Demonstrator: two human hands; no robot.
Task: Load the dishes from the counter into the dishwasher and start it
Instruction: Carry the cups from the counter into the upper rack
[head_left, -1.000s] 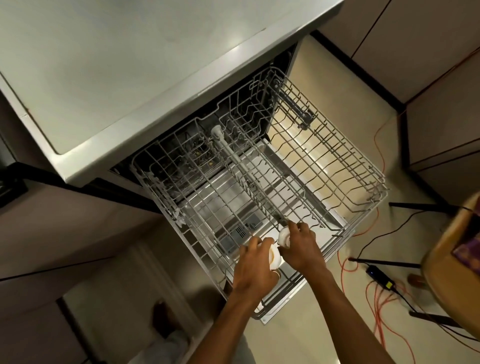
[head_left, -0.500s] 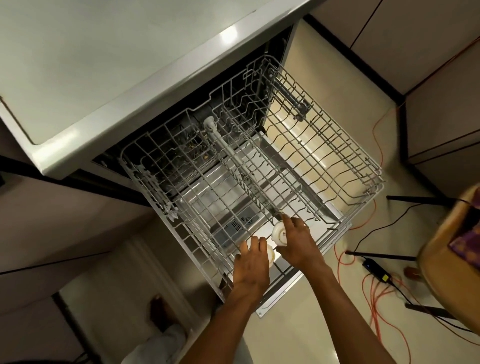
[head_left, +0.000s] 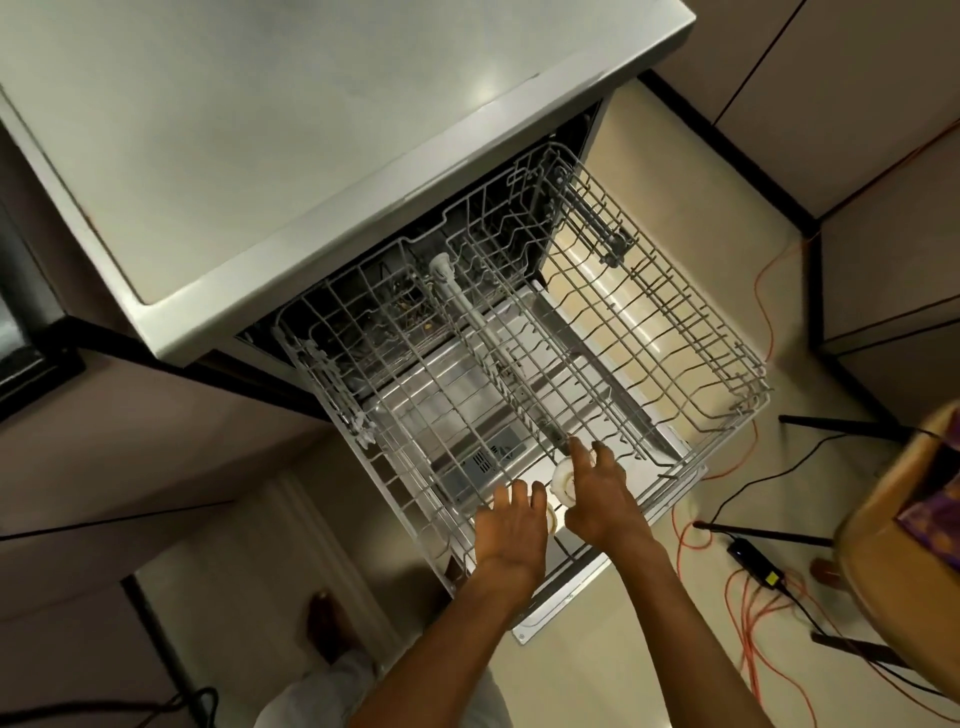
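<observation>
Head view looks straight down on a pale grey counter top (head_left: 291, 130) that caps the dishwasher (head_left: 566, 171), whose dark opening shows just under the counter's front edge. Beige cabinet fronts (head_left: 893, 244) stand at the right and brown ones at the left, over a cream tiled floor (head_left: 623, 670). An orange cable (head_left: 763, 613) loops across the floor at the right, tangled with a black cable (head_left: 753, 480) and a small black adapter (head_left: 753, 558) with a yellow mark; any writing on it is too small to read. A wooden stool (head_left: 904, 530) with a purple patterned seat cuts in at the right edge. No brand or label can be read anywhere.

The grey wire rack (head_left: 691, 332) is pulled fully out over the lowered door (head_left: 561, 608). It holds almost nothing: two small white cups (head_left: 562, 479) sit close together at its near edge, one beside the right thumb, the other mostly hidden beside the left hand. A white spray arm (head_left: 467, 306) runs under the rack's middle, and the steel inner face of the door shines through the wires.

The left hand (head_left: 511, 530) lies flat, fingers spread, over the nearer cup, gripping nothing. The right hand (head_left: 597, 493) is open too, fingers fanned and lifted just off the farther cup, holding nothing.
</observation>
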